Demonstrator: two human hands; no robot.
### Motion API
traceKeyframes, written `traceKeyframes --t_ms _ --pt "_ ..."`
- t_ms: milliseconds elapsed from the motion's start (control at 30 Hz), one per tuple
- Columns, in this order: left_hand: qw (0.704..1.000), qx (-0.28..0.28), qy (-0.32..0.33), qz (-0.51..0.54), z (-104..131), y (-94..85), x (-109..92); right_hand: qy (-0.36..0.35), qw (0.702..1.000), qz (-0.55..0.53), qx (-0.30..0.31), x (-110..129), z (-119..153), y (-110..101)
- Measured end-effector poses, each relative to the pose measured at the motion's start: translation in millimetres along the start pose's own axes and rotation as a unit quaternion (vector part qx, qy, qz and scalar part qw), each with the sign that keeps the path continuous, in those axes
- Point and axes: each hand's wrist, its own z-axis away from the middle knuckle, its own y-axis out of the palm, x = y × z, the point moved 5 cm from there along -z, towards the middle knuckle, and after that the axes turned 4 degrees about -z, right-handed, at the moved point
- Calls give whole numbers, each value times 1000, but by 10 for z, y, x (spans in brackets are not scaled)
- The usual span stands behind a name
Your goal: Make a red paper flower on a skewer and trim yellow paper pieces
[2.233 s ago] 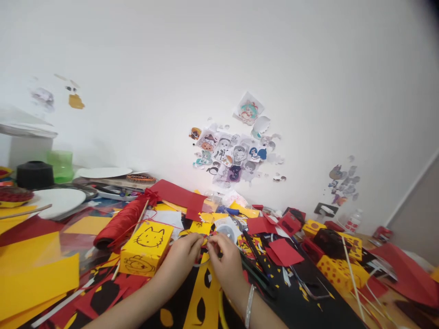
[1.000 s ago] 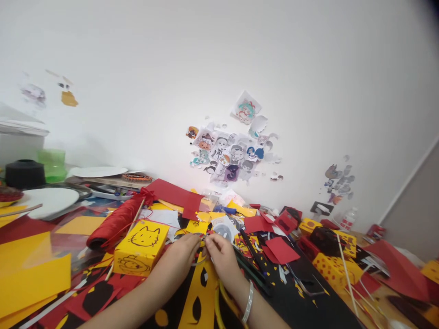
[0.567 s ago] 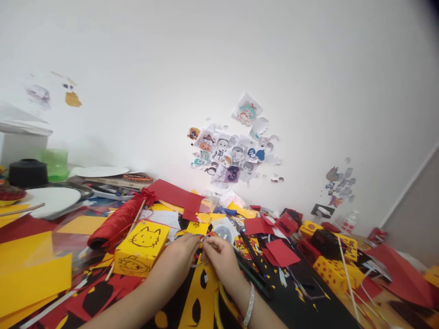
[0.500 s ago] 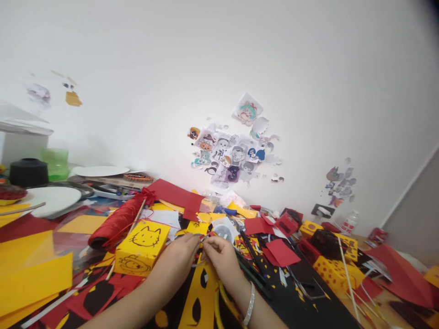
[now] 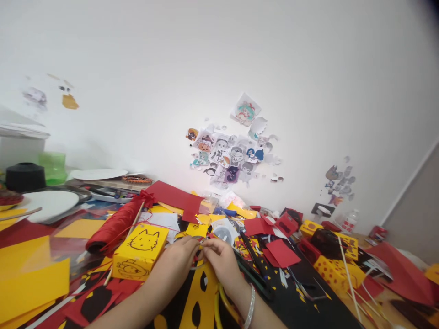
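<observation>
Fingertips of the left hand (image 5: 178,261) and right hand (image 5: 223,262) pinch a small piece (image 5: 200,247) between them, its own direction too small to tell. Beneath lies a yellow paper strip (image 5: 206,301), long axis running from under the hands toward the person. Farther back on the left, a white tray (image 5: 107,198) holds pens; the green cup's (image 5: 53,168) contents are unclear.

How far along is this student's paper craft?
Looks done: the yellow box is drawn on; the yellow strip has leaf-shaped cutouts. In hand: a small piece between left hand and right hand, too tiny to identify. Possibly left: loose red squares, though their use is unclear.
</observation>
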Motion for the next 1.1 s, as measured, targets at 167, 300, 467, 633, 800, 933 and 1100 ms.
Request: traceKeyframes --t_ms 167,300,467,633,800,933,1100 --pt "1000 8 -2 -16 14 -44 -45 -9 1000 10 1 -23 -9 -15" --pt "1000 9 3 -15 9 -33 -45 -2 1000 -5 -2 -62 -18 -20" --pt "1000 14 3 -15 4 -30 -48 -4 999 -34 -2 -102 -26 -28" --pt "1000 -2 11 -9 15 -55 -65 2 999 -35 -2 -77 -21 -26" --pt "1000 -13 3 8 15 -43 -44 -3 1000 -9 -4 -77 -21 -29" --pt "1000 -16 6 19 9 -39 -39 -5 1000 -17 5 -136 -35 -39" --pt "1000 -2 3 14 16 -36 -43 -14 1000 -20 -1 -120 -33 -54"
